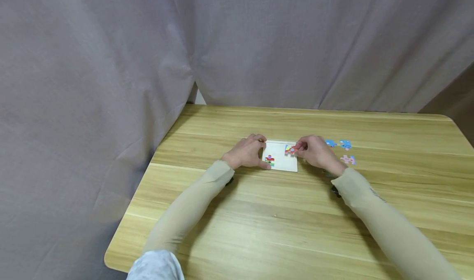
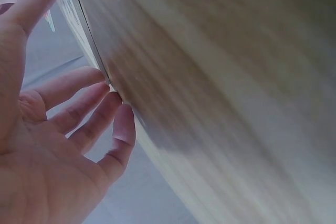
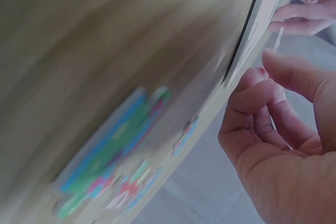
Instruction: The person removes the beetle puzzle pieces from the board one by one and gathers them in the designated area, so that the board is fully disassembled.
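Observation:
A white puzzle tray (image 1: 284, 162) lies flat on the wooden table. My left hand (image 1: 249, 151) grips its left side, thumb at the near edge and fingertips at the far corner; the left wrist view shows the curled fingers (image 2: 124, 124) against the tray's edge. Inside, at the near left, sits a jigsaw piece with a red flower (image 1: 269, 161). Between thumb and index finger my right hand (image 1: 316, 151) pinches a red, yellow and blue jigsaw piece (image 1: 291, 149) over the tray's far right part. In the right wrist view this piece shows only as a thin edge (image 3: 279, 39).
Right of the right hand lie several loose pieces: a blue one (image 1: 346, 144), a pink one (image 1: 348, 159) and another blue one (image 1: 331, 143), partly hidden by the hand. A green piece (image 3: 113, 148) is blurred in the right wrist view. Grey curtain (image 1: 259, 45) hangs behind the table (image 1: 259, 230).

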Demonstrator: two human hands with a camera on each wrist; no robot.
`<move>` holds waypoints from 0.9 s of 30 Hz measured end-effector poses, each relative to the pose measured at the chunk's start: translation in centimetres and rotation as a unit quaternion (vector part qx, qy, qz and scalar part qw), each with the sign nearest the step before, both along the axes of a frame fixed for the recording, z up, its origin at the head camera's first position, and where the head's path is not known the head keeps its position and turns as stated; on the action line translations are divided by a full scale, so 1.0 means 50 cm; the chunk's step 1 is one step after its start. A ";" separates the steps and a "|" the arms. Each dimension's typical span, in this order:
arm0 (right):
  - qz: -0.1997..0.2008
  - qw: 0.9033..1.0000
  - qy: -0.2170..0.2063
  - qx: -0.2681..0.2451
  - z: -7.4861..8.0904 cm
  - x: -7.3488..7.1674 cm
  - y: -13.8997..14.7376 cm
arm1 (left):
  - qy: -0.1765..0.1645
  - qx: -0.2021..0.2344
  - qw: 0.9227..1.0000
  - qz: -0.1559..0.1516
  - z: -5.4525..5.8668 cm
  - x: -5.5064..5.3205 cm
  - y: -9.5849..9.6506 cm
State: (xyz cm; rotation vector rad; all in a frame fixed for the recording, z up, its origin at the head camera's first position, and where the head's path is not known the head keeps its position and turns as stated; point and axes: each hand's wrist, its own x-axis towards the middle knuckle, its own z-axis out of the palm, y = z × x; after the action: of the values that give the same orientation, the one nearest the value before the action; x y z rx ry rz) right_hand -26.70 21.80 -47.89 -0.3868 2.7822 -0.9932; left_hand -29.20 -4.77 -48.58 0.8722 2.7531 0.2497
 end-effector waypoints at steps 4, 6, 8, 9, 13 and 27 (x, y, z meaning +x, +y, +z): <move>-0.007 1.000 -0.004 0.004 0.000 0.005 0.022 | 0.005 -0.004 1.000 -0.001 0.000 0.001 0.001; -0.011 1.000 -0.006 0.009 -0.001 0.006 0.033 | 0.005 -0.004 1.000 -0.002 0.000 0.001 0.000; -0.011 1.000 -0.006 0.013 -0.002 0.007 0.043 | 0.006 -0.004 1.000 -0.002 -0.001 0.001 0.000; -0.011 1.000 -0.005 0.015 -0.002 0.007 0.048 | 0.005 -0.004 1.000 -0.002 -0.001 0.001 0.000; -0.011 1.000 -0.002 0.022 -0.004 0.008 0.069 | 0.002 -0.002 1.000 0.000 -0.003 0.000 0.000; -0.008 0.999 0.000 0.038 -0.004 0.010 0.111 | -0.006 0.004 1.000 0.002 -0.003 0.000 0.000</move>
State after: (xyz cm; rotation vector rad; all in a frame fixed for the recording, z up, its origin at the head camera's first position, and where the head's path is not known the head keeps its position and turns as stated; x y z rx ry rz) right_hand -26.21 27.37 -48.07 -0.3548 2.8180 -0.8875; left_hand -29.19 -4.77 -48.71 0.8637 2.7460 0.2654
